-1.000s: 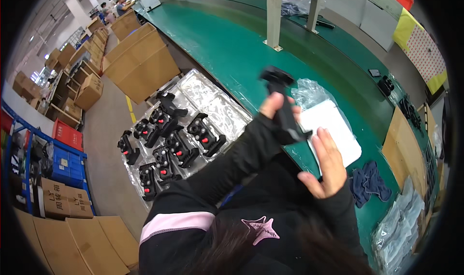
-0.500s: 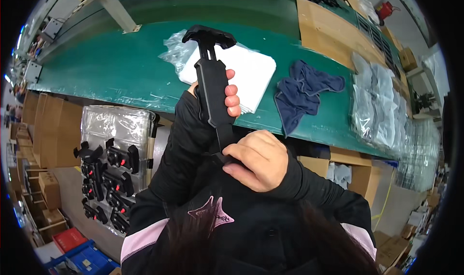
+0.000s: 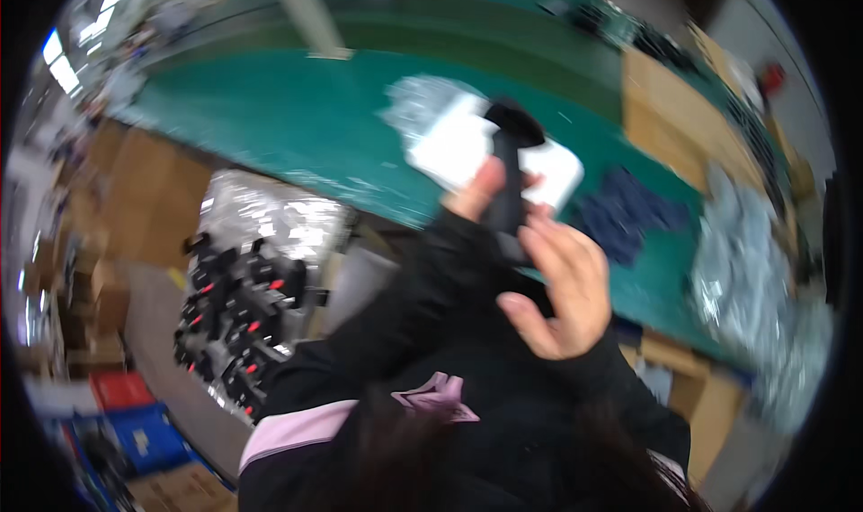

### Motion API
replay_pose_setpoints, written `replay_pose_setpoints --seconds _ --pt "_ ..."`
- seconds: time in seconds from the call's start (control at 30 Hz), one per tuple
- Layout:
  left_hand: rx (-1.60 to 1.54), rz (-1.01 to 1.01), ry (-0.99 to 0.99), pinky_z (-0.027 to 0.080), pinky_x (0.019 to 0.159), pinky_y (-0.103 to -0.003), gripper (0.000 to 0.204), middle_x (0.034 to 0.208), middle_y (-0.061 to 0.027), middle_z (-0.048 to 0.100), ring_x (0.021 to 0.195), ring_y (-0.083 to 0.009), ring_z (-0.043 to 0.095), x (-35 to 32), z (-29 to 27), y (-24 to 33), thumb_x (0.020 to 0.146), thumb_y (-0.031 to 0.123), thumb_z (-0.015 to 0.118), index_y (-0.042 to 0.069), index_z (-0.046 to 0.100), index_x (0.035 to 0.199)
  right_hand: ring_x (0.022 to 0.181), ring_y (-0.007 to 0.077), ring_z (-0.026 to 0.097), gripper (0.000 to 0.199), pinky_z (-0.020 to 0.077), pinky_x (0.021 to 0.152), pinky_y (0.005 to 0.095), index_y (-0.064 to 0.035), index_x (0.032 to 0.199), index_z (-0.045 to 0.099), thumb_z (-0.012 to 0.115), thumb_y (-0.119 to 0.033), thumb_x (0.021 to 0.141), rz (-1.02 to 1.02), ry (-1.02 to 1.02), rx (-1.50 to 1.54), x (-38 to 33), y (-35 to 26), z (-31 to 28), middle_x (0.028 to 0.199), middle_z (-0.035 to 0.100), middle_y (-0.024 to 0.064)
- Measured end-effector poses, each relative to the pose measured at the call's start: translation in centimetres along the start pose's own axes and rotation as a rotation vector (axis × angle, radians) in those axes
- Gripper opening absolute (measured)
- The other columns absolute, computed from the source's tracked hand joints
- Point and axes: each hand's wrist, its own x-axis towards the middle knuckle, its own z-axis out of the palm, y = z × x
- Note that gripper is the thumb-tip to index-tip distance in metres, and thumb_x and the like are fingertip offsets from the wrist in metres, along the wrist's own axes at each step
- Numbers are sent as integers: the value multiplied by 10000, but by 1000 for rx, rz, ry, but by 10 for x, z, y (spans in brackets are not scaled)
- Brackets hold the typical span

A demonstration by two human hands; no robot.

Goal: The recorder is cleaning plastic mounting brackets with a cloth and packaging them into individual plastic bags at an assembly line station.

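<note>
Black elongated device (image 3: 507, 186), wide-headed, gripped in left hand (image 3: 478, 191), before flat white rectangle (image 3: 447, 147) on green bench (image 3: 261, 107). Right hand (image 3: 570, 283): fingers extended, thumb spread, beside device; contact blurred, cannot tell. Crumpled clear film (image 3: 421, 101) adjoins rectangle.

Across the upper half, a long green workbench (image 3: 261, 98), slanting down toward the right and bent by the lens, with a pale post (image 3: 310, 13) footed on its top. At upper left, bright white ceiling lights (image 3: 61, 67), smeared by blur. Down the left side, large brown cardboard boxes (image 3: 148, 197) beside a grey floor (image 3: 151, 328) with a short yellow stripe (image 3: 177, 278). At lower left, a red crate (image 3: 121, 389) just beside a blue crate (image 3: 139, 436).
</note>
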Motion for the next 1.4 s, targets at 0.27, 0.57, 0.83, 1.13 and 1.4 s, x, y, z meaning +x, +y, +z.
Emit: replay_pose_setpoints --seconds 0.27,0.57,0.83,1.13,1.4 --pt "-435 -352 -182 494 536 -408 435 774 -80 604 639 -261 596 21 -37 -1 938 469 390 90 514 1112 631 262 487 282 393 580 337 -4 847 547 715 -89 638 140 -140 389 -8 -35 4 716 499 114" --pt "-613 -235 -506 469 602 -377 653 931 -94 596 757 -250 583 -8 -49 23 851 549 519 77 413 1290 1025 356 504 673 400 888 389 26 1255 446 671 -336 734 380 41 -165 -47 83 -5 1149 515 212" --pt "-597 -326 -337 499 669 -377 640 931 -79 583 840 -204 578 -13 -55 -10 832 508 586 57 435 1261 960 301 531 445 403 848 379 10 1146 537 667 -178 764 544 -268 -707 -154 194 4 1015 541 149" --pt "-376 -514 -339 550 611 -379 552 880 -101 622 656 -213 629 7 -50 -72 813 580 559 82 565 1050 1169 335 473 328 354 1000 415 61 1118 520 566 -83 828 14 420 -75 -15 82 -21 1240 504 222" --pt "-243 -175 -594 507 755 -288 308 982 -75 616 833 -169 600 20 -52 -79 940 344 465 93 565 1089 1075 326 586 281 390 984 452 -40 967 581 506 52 713 -112 -174 258 -12 10 10 1078 640 160"
